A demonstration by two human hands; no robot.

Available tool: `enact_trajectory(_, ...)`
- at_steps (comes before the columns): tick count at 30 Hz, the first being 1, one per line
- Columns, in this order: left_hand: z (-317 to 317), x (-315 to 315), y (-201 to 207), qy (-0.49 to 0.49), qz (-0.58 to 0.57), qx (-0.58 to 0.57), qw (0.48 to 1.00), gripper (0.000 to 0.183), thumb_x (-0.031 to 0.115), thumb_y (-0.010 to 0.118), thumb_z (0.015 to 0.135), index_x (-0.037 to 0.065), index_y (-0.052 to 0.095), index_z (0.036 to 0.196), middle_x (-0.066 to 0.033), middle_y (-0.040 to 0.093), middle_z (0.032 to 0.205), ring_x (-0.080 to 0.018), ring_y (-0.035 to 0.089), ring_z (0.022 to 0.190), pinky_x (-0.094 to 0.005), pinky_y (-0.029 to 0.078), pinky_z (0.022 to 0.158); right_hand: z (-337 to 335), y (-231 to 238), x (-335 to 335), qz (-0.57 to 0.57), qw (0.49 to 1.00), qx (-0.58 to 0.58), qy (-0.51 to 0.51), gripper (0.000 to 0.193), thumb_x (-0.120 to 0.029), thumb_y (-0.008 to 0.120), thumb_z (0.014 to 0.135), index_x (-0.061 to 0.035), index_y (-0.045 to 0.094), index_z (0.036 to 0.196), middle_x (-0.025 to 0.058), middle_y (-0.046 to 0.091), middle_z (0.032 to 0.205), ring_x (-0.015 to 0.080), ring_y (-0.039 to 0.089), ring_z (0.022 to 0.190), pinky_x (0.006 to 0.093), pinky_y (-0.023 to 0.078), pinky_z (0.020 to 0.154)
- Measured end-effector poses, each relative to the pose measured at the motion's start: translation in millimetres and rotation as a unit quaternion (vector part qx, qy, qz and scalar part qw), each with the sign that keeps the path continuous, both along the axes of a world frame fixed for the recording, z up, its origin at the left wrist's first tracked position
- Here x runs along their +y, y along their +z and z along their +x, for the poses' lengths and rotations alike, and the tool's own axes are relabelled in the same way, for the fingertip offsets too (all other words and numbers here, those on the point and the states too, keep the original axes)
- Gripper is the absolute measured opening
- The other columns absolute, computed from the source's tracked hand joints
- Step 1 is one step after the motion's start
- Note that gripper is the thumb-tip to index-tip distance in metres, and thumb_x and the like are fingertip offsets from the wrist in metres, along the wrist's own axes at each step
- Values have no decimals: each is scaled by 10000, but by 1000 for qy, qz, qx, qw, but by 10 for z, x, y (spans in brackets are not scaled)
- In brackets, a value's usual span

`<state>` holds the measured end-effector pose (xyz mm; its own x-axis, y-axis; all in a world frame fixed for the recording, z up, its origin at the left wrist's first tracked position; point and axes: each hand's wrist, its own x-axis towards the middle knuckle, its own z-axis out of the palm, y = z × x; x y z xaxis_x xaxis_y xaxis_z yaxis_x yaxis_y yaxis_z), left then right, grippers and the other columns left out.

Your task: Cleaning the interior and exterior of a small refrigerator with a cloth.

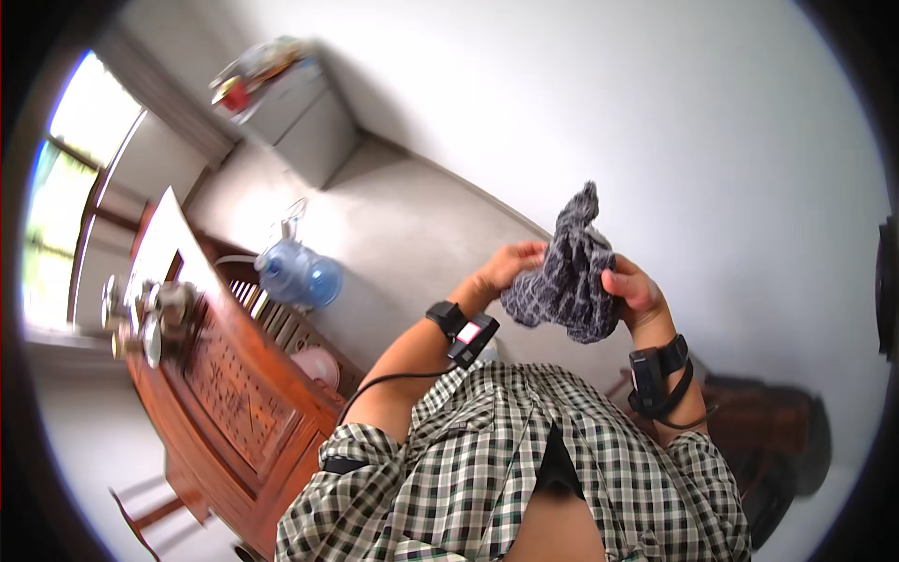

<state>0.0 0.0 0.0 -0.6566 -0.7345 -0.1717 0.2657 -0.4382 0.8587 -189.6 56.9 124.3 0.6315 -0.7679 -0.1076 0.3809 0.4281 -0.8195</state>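
Observation:
A crumpled dark grey cloth (567,281) with a lighter mottled pattern hangs in the air in front of my chest, one twisted end pointing up. My left hand (516,265) is closed at its left side, the fingertips partly hidden behind the folds. On the opposite side my right hand (636,288) grips it, thumb lying on the front and the other fingers mostly out of sight behind. Each wrist wears a black strap with a small device, and a cable runs from the left device (473,339) along my forearm.
At left stands a carved reddish-wood tea table (243,393) with metal and ceramic ware (154,314) on it. Beyond it are a blue water jug (298,273) and a pink basin (316,367). A grey cabinet (314,131) stands far back; a dark brown chair (758,421) is at right.

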Motion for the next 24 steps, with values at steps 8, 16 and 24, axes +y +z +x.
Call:
enact_trajectory(8,771,454,217,180,121,-31,976,306,59,534,769,-58,484,1047,-109,565,945,-170,564,819,-277,467,727,720,263,-1158,33,966,-50,252,376,-210,537,782,40,463,1053,109,555,960,175,550,866,289,440,767)
enact_trajectory(16,1213,242,732,344,-31,8,939,329,82,444,822,-11,412,1136,-99,494,1086,-175,495,960,-298,409,828,1706,677,-1984,2,929,-20,369,296,-211,486,829,15,486,1020,80,554,957,147,539,859,270,428,780)
enact_trajectory(24,1753,215,1228,458,-109,55,881,341,104,404,844,11,376,1171,-88,450,1151,-174,452,1023,-299,372,876,2148,352,-3101,-159,908,223,318,335,-369,626,712,-45,561,665,-1,509,546,67,441,443,180,318,362)
